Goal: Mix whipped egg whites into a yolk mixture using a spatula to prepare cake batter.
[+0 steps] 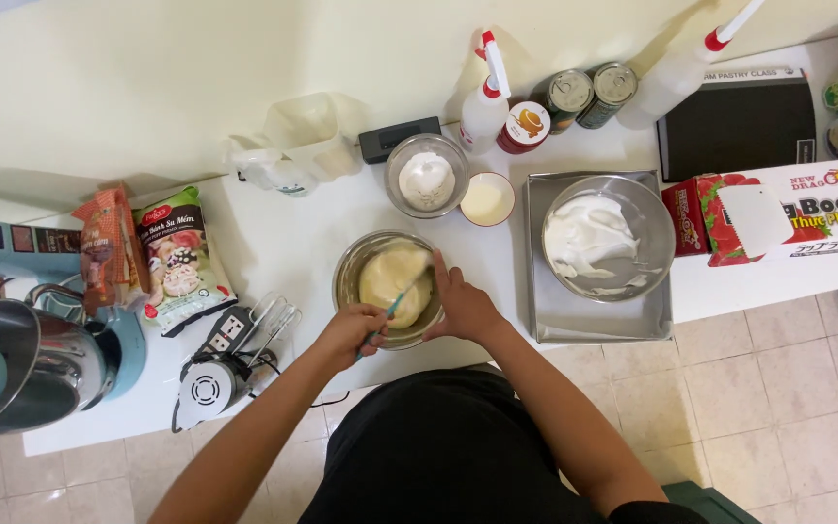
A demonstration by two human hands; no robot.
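A steel bowl [353, 267] of pale yellow batter [390, 274] stands on the white counter in front of me. My left hand [351, 330] grips the teal handle of a spatula [398, 303] whose blade lies in the batter. At the bowl's right rim rests my right hand [462, 306], its fingers holding the edge. Right of it, a larger steel bowl [652, 218] with whipped white foam sits in a square metal tray [594, 315].
Behind the batter bowl are a glass bowl of flour [426, 177] and a small cup of pale liquid [486, 199]. Squeeze bottles, cans, a scale and a film box line the back right. At left stand a stand mixer [21, 349], flour bags and a hand mixer [215, 374].
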